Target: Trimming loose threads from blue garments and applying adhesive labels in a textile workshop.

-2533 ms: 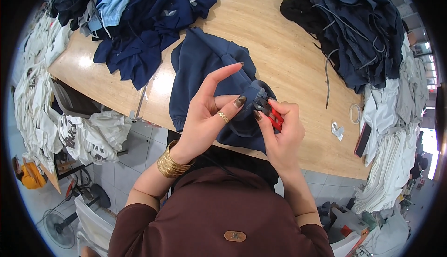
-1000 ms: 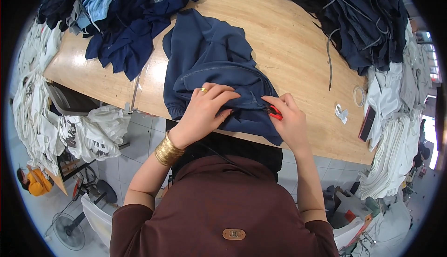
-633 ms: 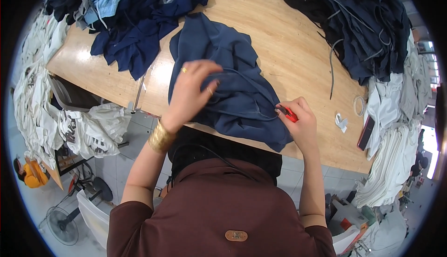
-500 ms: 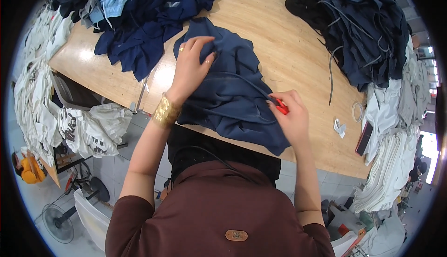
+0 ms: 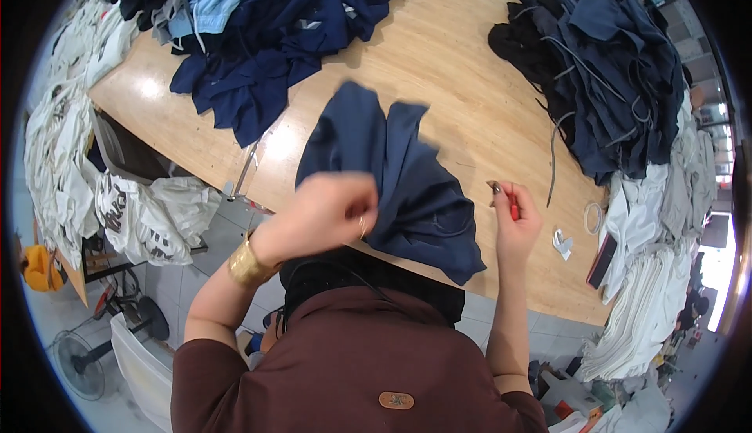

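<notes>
While the left hand (image 5: 333,210) is too blurred to read properly, you can see its fingers curled in over the left part of a dark slate-blue garment (image 5: 427,170). Can't tell if that grip is pinching cloth or just hovering over it.

The garment's bunched up on the wooden bench (image 5: 462,57), right at the near edge in front of the person. Its long axis runs diagonally, from far left down to near right, with two folded peaks poking away from the person and the lowest corner pointing toward the near right.

Right hand (image 5: 509,202) is clear of the cloth, just off to its right, grip closed around some red-handled snips (image 5: 515,210). Those are angled with the tip up and to the left, roughly toward the garment; can't make out if the blades are apart.

Further back there's a heap of navy clothes (image 5: 251,88) on the left and a dark clothing pile (image 5: 611,80) on the right, with a grey drawstring (image 5: 553,159) dangling off it onto the wood.
</notes>
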Motion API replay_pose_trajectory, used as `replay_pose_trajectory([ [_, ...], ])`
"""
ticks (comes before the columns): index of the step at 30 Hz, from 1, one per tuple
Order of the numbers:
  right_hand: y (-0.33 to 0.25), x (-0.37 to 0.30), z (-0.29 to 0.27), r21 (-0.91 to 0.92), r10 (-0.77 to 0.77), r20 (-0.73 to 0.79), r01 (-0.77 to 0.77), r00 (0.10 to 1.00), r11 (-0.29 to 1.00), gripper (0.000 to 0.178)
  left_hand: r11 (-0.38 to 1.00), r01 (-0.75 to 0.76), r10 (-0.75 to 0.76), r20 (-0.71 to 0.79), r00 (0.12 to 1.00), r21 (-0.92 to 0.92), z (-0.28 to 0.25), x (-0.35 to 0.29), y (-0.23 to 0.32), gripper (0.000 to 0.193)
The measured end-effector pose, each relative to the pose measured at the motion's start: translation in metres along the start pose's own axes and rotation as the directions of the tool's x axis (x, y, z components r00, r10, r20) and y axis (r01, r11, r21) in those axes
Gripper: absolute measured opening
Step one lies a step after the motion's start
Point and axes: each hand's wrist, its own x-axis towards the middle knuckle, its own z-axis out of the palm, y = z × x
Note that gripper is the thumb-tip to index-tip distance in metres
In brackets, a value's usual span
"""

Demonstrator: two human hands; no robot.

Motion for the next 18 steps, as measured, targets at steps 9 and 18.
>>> replay_pose_trajectory([
  [9, -0.020, 0.007, 0.036, -0.146, -0.042, 0.225, 0.076, 0.973, 0.986, 0.015, 0.922, 0.131, -0.157, -0.044, 0.987, -0.364, -0.008, -0.018, -0.011, 0.013],
  [18, 0.007, 0.056, 0.084, -0.244, -0.260, 0.420, 0.384, 0.870, 0.891, 0.031, 0.996, -0.035, 0.011, -0.257, 0.966, -0.088, 0.001, 0.063, -0.048, 0.027],
])
